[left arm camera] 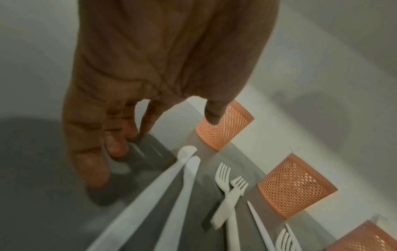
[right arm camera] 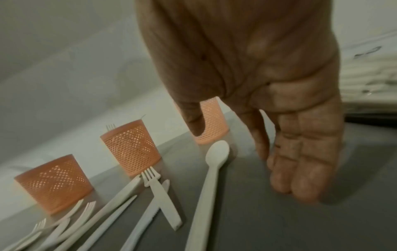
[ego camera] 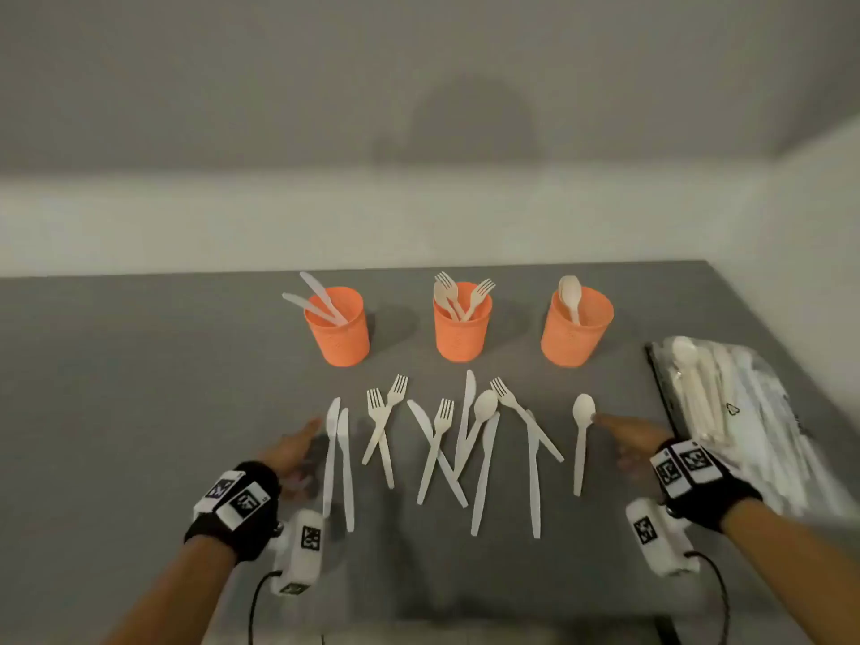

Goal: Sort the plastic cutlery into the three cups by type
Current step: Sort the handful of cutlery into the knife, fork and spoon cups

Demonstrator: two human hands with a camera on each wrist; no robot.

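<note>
Three orange mesh cups stand in a row on the grey table: the left cup [ego camera: 338, 325] holds knives, the middle cup [ego camera: 461, 321] holds forks, the right cup [ego camera: 576, 325] holds spoons. In front of them lie several loose white knives, forks and spoons. My left hand [ego camera: 293, 446] hovers with relaxed fingers just left of two parallel knives [ego camera: 337, 458] [left arm camera: 171, 186] and holds nothing. My right hand [ego camera: 628, 437] reaches with straight fingers beside a lone spoon [ego camera: 581, 439] [right arm camera: 208, 178], its fingertips near the bowl, holding nothing.
A clear plastic bag [ego camera: 726, 412] of spare cutlery lies at the table's right edge, close to my right wrist. A crossed heap of forks, knives and a spoon [ego camera: 465, 439] fills the middle. The wall runs right behind the cups.
</note>
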